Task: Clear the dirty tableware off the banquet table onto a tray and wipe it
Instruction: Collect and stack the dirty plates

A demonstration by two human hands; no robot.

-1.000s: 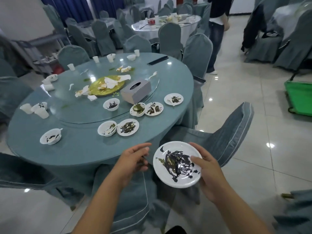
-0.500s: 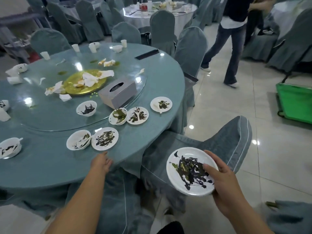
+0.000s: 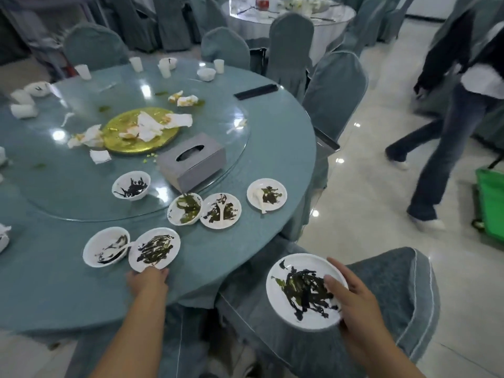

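Head view: the round table (image 3: pixel 272 159) fills the frame's left. At lower right the right hand (image 3: pixel 354 298) grips a smeared plate (image 3: pixel 297 293) (thumb across its rim) beyond the table's edge. Lower centre, the left hand (image 3: pixel 147 279) touches a second plate (image 3: pixel 154 249) at its near rim; whether it grips, I cannot tell.

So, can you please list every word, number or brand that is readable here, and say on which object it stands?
No text can be read in this view.
The grey tissue box: plain sides, no print visible.
The held plate in the right hand: only dark sauce smears, no writing.
The red container in the background: too small and blurred to tell.
The green cart: no print visible.
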